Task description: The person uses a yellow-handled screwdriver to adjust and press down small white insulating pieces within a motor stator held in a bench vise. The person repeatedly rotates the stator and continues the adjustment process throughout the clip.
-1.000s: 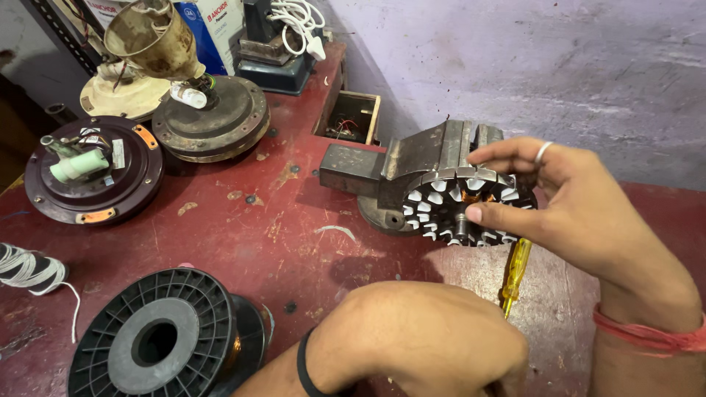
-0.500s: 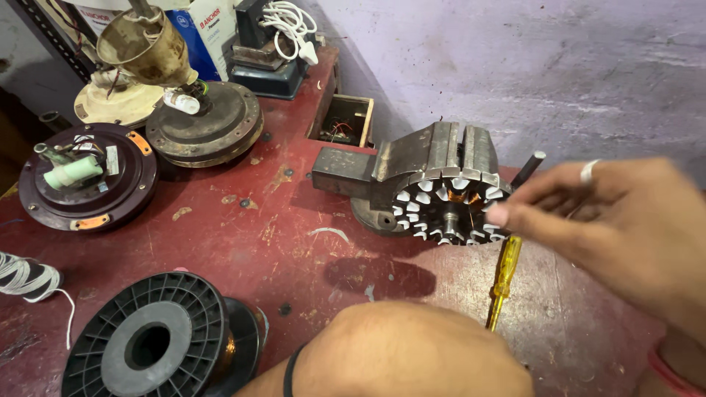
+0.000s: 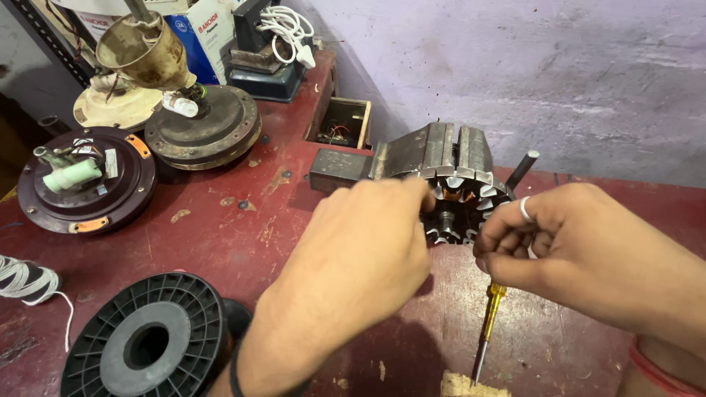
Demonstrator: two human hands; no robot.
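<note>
Red workbench (image 3: 220,242), worn. Black spool (image 3: 143,342), near left. Two round fan motor housings (image 3: 202,129), far left. Metal vise (image 3: 434,158), centre far, clamping a wound stator (image 3: 463,206). Left hand (image 3: 368,250), fingers bunched at the stator's left edge, covering that side; grasp cannot be told. Right hand (image 3: 566,246), ringed, fingers curled and pinched beside the stator's right edge. Yellow-handled screwdriver (image 3: 487,323) lies below it.

Even soft daylight, faint shadows, sharp focus, slight edge distortion.
</note>
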